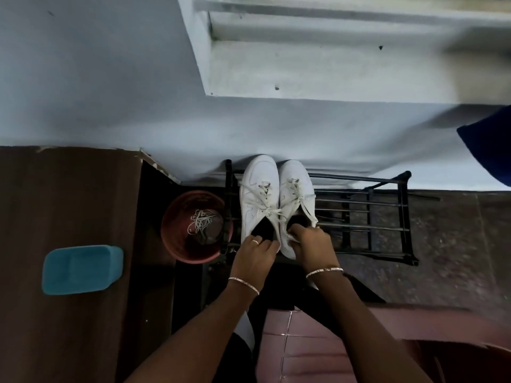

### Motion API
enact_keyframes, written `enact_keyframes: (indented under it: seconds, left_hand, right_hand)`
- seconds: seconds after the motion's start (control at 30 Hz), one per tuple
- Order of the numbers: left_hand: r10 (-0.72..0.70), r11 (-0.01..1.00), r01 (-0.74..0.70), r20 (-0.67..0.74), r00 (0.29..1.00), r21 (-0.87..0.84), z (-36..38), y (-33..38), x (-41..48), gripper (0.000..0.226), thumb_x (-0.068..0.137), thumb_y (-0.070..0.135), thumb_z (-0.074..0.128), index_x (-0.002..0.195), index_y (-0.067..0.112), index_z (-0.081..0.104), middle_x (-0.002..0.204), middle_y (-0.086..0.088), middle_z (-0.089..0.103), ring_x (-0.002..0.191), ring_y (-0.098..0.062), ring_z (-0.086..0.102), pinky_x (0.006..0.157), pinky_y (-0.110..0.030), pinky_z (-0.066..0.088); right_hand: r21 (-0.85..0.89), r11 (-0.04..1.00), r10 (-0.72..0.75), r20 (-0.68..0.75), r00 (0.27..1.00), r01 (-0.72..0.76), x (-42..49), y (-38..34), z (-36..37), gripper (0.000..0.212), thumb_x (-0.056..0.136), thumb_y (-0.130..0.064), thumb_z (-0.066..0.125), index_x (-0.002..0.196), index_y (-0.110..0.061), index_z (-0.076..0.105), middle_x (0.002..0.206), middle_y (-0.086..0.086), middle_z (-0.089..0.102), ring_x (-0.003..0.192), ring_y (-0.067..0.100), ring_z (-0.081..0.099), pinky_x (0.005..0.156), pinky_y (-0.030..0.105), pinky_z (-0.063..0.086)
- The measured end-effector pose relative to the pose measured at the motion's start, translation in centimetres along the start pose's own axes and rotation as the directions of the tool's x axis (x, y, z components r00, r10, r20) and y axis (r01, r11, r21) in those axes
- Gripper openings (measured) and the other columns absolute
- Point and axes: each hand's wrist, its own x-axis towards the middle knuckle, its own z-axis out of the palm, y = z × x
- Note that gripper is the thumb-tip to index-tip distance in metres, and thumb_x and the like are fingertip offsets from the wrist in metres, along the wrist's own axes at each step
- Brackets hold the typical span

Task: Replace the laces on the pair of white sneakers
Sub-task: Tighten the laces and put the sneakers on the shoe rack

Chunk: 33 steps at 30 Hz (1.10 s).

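Sneakers [265,172]: white pair, side by side and touching, on a black metal rack [404,217], toes against the pale blue wall [96,92], heels toward me.

Left sneaker [254,194] and right sneaker [300,189] are both laced. The laces [269,210] are slack, with loose ends trailing across the tongues and over the right shoe's outer side.

My left hand [255,252] is at the left sneaker's heel, fingers curled over the collar and gripping it. There's a ring [255,242] on one finger and a bangle [244,283] on the wrist.

My right hand [311,244] is at the right sneaker's heel, fingers curled in at the collar edge and pinching white material there. I can't tell whether it's the shoe's rim or a lace end. That wrist has a second bangle [325,271].

Just left of the rack and touching its end is a reddish-brown bowl [171,239], with a tangled bundle of spare laces [201,221] lying inside it.

Further left is a dark brown table [69,203] with a blue plastic container [83,269] on it, well apart from the shoes.

Under the rack is a dark speckled floor [456,244]. A dark blue cloth [489,145] cuts in at the right edge. The frame is motion-blurred on the right side.
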Motion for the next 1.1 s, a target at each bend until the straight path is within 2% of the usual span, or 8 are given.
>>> enact_keyframes:
  seconds: [0.13, 0.47, 0.6, 0.7, 0.77, 0.9, 0.97, 1.1]
  left_hand:
    - [-0.012, 1.0, 0.012, 0.035, 0.999, 0.009, 1.6, -0.2, 0.2, 0.011, 0.075, 0.009, 0.061, 0.082, 0.015, 0.068, 0.059, 0.001, 0.059, 0.059, -0.022, 0.058, 0.059, -0.032, 0.048]
    - [-0.081, 0.993, 0.098, 0.231, 0.97, -0.062, 2.7, -1.2, 2.1, 0.048, 0.033, 0.009, 0.092, 0.075, 0.015, 0.07, 0.048, 0.0, 0.056, 0.041, -0.02, 0.057, 0.039, -0.022, 0.039]
    - [-0.074, 0.988, 0.103, 0.233, 0.97, -0.117, 2.3, -1.6, 1.2, 0.047, 0.038, 0.014, 0.094, 0.075, 0.016, 0.065, 0.055, 0.0, 0.059, 0.047, -0.021, 0.06, 0.042, -0.023, 0.042]
    - [-0.119, 0.967, 0.15, 0.156, 0.981, -0.208, 1.0, -1.9, 0.0, 0.037, 0.053, 0.008, 0.089, 0.077, 0.015, 0.061, 0.06, -0.003, 0.061, 0.052, -0.025, 0.061, 0.044, -0.027, 0.044]
    - [-0.178, 0.94, 0.207, 0.131, 0.975, -0.27, -0.2, -2.5, -0.8, 0.025, 0.067, 0.007, 0.082, 0.081, 0.012, 0.062, 0.066, -0.007, 0.064, 0.058, -0.03, 0.063, 0.047, -0.032, 0.047]
    - [-0.344, 0.887, 0.365, 0.123, 0.931, -0.282, -3.1, -4.4, -2.8, 0.012, 0.079, 0.013, 0.069, 0.09, 0.011, 0.065, 0.078, -0.01, 0.069, 0.069, -0.033, 0.067, 0.057, -0.038, 0.053]
    - [-0.435, 0.837, 0.444, 0.103, 0.894, -0.319, -5.3, -5.7, -4.6, 0.009, 0.085, 0.016, 0.063, 0.091, 0.01, 0.065, 0.082, -0.011, 0.07, 0.075, -0.034, 0.067, 0.064, -0.041, 0.054]
    - [-0.614, 0.703, 0.588, 0.075, 0.786, -0.4, -9.0, -8.8, -9.6, 0.012, 0.093, 0.013, 0.053, 0.094, 0.007, 0.064, 0.094, -0.015, 0.07, 0.089, -0.036, 0.065, 0.072, -0.045, 0.048]
  right_hand:
    - [-0.069, 0.997, 0.048, 0.177, 0.983, -0.036, 0.8, 0.3, 0.7, 0.021, 0.091, -0.014, 0.059, 0.111, -0.013, 0.065, 0.107, 0.012, 0.07, 0.107, 0.037, 0.06, 0.083, 0.035, 0.042]
    - [-0.106, 0.988, 0.147, 0.36, 0.921, -0.116, 2.1, 0.0, 3.4, 0.023, 0.099, -0.013, 0.052, 0.118, -0.008, 0.065, 0.122, 0.015, 0.066, 0.121, 0.037, 0.058, 0.107, 0.043, 0.041]
    - [-0.15, 0.979, 0.175, 0.287, 0.942, -0.136, 0.8, -1.5, 3.1, 0.019, 0.099, -0.007, 0.05, 0.111, -0.002, 0.063, 0.116, 0.019, 0.067, 0.114, 0.037, 0.061, 0.103, 0.043, 0.041]
    - [-0.117, 0.978, 0.183, 0.082, 0.98, -0.173, -0.2, -4.6, 2.5, 0.005, 0.082, -0.001, 0.066, 0.086, 0.0, 0.065, 0.087, 0.021, 0.069, 0.085, 0.042, 0.068, 0.075, 0.045, 0.052]
    - [-0.087, 0.98, 0.179, -0.017, 0.984, -0.18, -0.8, -7.5, 1.9, 0.018, 0.063, 0.003, 0.077, 0.068, -0.005, 0.061, 0.065, 0.016, 0.064, 0.061, 0.038, 0.065, 0.052, 0.039, 0.049]
    - [0.074, 0.983, 0.172, -0.052, 0.984, -0.168, -2.0, -13.1, 0.8, 0.004, 0.086, -0.008, 0.062, 0.086, -0.008, 0.066, 0.085, 0.014, 0.071, 0.086, 0.039, 0.067, 0.071, 0.044, 0.049]
    - [0.127, 0.98, 0.16, -0.045, 0.986, -0.154, -2.5, -15.5, 0.8, 0.013, 0.092, -0.015, 0.056, 0.095, -0.009, 0.067, 0.095, 0.013, 0.071, 0.097, 0.039, 0.065, 0.079, 0.045, 0.047]
    - [0.231, 0.971, 0.086, -0.073, 0.994, -0.067, -4.0, -20.8, 1.2, 0.018, 0.088, -0.019, 0.053, 0.091, -0.008, 0.067, 0.091, 0.016, 0.072, 0.091, 0.041, 0.065, 0.074, 0.046, 0.046]
